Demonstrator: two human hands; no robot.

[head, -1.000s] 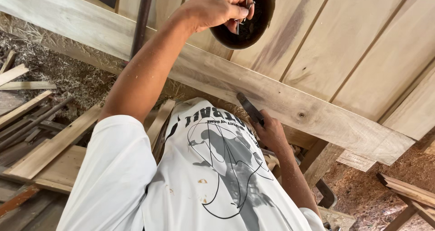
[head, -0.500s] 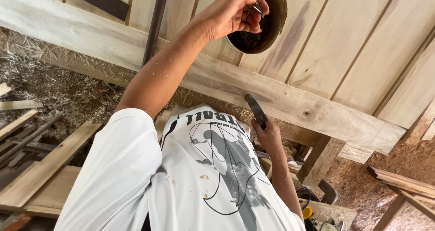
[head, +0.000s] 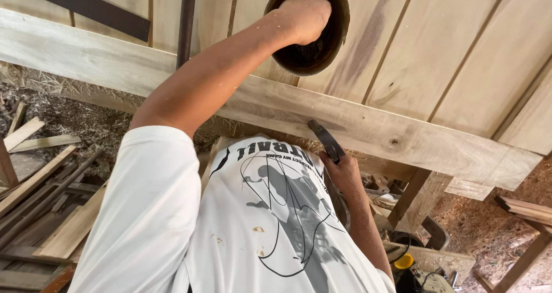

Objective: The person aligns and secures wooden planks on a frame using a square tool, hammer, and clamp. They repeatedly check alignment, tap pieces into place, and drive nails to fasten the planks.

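Nearest the camera, the right hand (head: pixel 344 172) is seen low beside the white shirt (head: pixel 259 224), its grip closed around the lower end of a dark hammer handle (head: pixel 326 141) that rises up and away from the fist toward the long wooden beam (head: pixel 402 138); the hammer's head is not shown clearly. Farther off, above and beyond that grip, the left hand (head: pixel 303 16) is raised on an outstretched arm and pushed into the dark round bowl (head: pixel 313 51), which sits against the sloping wall of pale planks (head: pixel 460 46); the fingers are hidden inside the bowl, so it cannot be told whether that grip is closed on something or loose. The step in hand is judged to be the picking of a small fastener from the bowl. It would be done well if the hammer were kept still and pointed away from the body, and if only 1 piece were lifted out cleanly, without the bowl being tipped. Scrap boards (head: pixel 52 212) lie on the ground below and left of both grips.
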